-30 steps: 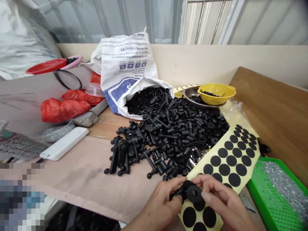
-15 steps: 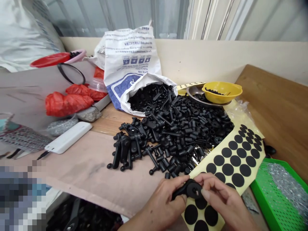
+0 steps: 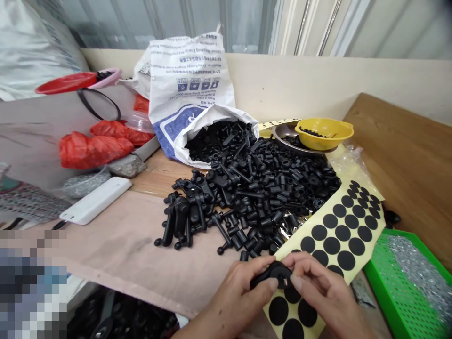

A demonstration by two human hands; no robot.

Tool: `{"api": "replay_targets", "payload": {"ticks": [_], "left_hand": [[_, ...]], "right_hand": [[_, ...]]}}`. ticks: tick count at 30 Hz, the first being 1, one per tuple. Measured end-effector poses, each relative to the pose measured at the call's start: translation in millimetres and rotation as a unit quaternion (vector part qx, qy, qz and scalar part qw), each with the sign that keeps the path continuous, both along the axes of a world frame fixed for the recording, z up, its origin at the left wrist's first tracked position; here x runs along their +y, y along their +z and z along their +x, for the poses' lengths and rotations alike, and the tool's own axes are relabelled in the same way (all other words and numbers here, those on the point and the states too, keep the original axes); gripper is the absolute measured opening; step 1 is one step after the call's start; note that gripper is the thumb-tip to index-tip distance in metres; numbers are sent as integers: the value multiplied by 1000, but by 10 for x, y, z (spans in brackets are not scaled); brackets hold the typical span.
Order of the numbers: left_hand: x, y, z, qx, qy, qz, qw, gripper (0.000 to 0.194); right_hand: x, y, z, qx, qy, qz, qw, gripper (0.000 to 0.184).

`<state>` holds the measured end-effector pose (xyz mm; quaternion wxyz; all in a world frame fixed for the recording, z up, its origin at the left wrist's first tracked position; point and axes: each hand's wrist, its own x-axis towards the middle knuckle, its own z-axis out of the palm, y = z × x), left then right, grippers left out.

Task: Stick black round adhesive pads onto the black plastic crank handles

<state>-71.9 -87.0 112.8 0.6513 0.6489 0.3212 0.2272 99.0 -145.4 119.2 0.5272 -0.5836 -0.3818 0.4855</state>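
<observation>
Left hand (image 3: 240, 296) and right hand (image 3: 328, 294) both clamped on a black plastic lever part (image 3: 271, 274), held over a yellow-backed sheet of black round pads (image 3: 339, 235); a loosened grip could drop it there.

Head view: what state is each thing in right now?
Left hand: gripping the black part
Right hand: gripping the same part
Sack: open, spilling loose parts
Yellow bowl: holding some parts, resting on steel dish
Sticker sheet: lying flat
Green tray: holding silver pieces
</observation>
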Motion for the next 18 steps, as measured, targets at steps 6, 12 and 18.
{"api": "replay_targets", "payload": {"ticks": [6,12,18], "left_hand": [[-28,-59,8,31,25,10,999,22],[-73,-120,42,22,81,17,996,25],[-127,-79,28,19,103,49,993,27]], "right_hand": [[-19,-64,-8,-30,3,23,999,20],[-50,-69,-63,-93,19,46,994,20],[-66,-104,-119,-17,14,21,1000,20]]}}
